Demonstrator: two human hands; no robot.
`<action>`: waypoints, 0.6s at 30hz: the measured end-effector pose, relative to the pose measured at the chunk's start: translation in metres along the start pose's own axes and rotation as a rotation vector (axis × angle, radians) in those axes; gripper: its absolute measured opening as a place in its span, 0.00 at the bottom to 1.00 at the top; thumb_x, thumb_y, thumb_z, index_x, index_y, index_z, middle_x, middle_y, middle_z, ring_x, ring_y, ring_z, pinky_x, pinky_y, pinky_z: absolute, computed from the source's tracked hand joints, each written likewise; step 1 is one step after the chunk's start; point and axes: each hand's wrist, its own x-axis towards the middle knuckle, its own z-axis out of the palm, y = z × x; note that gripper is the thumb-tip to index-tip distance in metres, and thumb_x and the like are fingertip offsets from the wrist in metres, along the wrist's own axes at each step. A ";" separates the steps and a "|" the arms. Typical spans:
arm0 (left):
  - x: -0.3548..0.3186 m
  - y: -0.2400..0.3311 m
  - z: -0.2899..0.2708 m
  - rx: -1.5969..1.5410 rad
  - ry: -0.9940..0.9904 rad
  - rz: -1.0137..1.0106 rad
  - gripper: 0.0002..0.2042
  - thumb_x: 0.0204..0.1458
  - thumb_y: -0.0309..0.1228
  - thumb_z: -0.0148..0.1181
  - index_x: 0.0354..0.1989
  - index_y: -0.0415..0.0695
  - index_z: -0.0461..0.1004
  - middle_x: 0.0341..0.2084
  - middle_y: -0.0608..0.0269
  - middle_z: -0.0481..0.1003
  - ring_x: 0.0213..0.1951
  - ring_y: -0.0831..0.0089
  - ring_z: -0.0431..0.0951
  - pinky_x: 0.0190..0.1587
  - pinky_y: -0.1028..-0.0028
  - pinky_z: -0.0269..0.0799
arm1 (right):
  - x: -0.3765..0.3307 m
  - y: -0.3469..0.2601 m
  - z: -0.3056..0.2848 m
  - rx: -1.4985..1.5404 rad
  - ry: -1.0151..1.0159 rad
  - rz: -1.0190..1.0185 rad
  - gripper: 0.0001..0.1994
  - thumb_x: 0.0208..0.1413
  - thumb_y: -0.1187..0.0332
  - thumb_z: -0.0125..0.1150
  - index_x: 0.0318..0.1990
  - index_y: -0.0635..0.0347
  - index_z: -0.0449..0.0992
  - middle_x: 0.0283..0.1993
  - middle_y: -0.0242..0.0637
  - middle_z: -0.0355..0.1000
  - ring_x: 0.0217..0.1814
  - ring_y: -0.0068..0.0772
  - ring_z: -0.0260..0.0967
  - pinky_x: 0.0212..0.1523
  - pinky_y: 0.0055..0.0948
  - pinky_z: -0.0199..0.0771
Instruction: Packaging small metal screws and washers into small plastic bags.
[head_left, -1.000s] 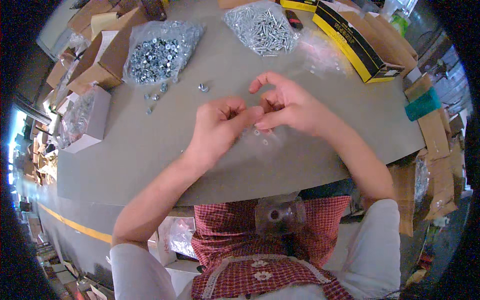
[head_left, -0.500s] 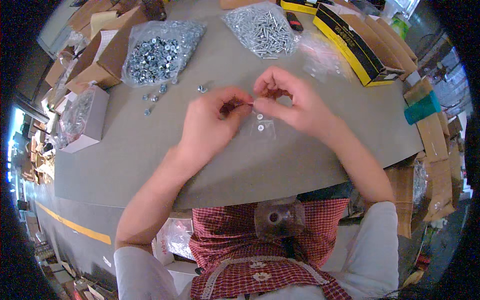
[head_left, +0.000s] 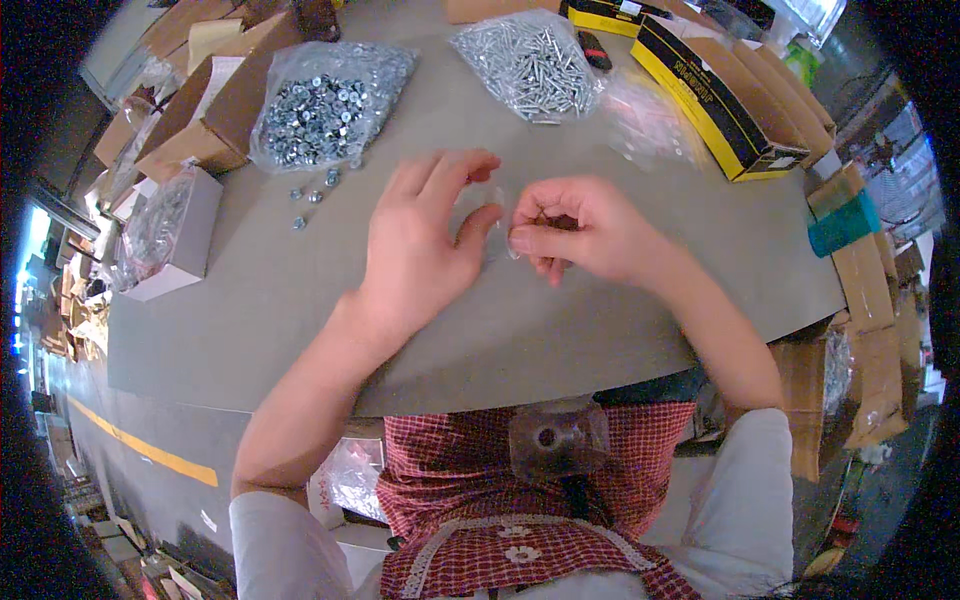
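Both hands mid-table: left hand (head_left: 420,245) half open, pinching a small clear bag (head_left: 487,215), right hand (head_left: 580,232) curled, perhaps around screws; far right, long yellow-and-black box (head_left: 712,100).

Grey worktable (head_left: 300,300), yellow-striped floor (head_left: 140,450)

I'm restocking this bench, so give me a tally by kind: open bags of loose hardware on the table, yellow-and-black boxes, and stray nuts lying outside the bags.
Open bags of hardware: 2 (bag of nuts, bag of screws)
Yellow-and-black boxes: 2 (long box, far box)
Stray nuts beside the nut bag: about 5
Total: about 9
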 end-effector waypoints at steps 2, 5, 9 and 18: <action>0.006 0.002 -0.006 0.097 0.035 0.103 0.10 0.48 0.23 0.64 0.40 0.39 0.75 0.30 0.55 0.79 0.32 0.63 0.80 0.37 0.69 0.75 | 0.000 0.002 -0.001 -0.018 0.024 -0.005 0.05 0.56 0.71 0.61 0.32 0.62 0.74 0.22 0.30 0.71 0.21 0.20 0.69 0.22 0.24 0.72; 0.001 0.010 -0.008 0.041 -0.073 -0.044 0.09 0.50 0.27 0.64 0.40 0.39 0.75 0.28 0.57 0.78 0.30 0.63 0.79 0.33 0.69 0.74 | -0.002 -0.002 -0.001 -0.060 0.063 -0.028 0.06 0.56 0.69 0.62 0.31 0.61 0.74 0.21 0.29 0.70 0.22 0.20 0.69 0.22 0.24 0.72; -0.006 -0.001 -0.002 -0.473 -0.370 -0.562 0.11 0.54 0.33 0.63 0.40 0.39 0.77 0.26 0.60 0.80 0.26 0.73 0.79 0.26 0.73 0.73 | 0.001 -0.001 0.001 -0.310 0.109 -0.147 0.06 0.53 0.67 0.63 0.30 0.59 0.75 0.22 0.30 0.71 0.23 0.21 0.69 0.25 0.25 0.69; -0.001 0.006 -0.008 -0.828 -0.483 -0.820 0.12 0.60 0.35 0.57 0.39 0.37 0.78 0.29 0.62 0.80 0.29 0.80 0.79 0.26 0.81 0.73 | -0.004 -0.009 0.007 -0.242 0.142 -0.119 0.08 0.53 0.66 0.61 0.28 0.60 0.76 0.24 0.31 0.74 0.24 0.20 0.68 0.25 0.25 0.66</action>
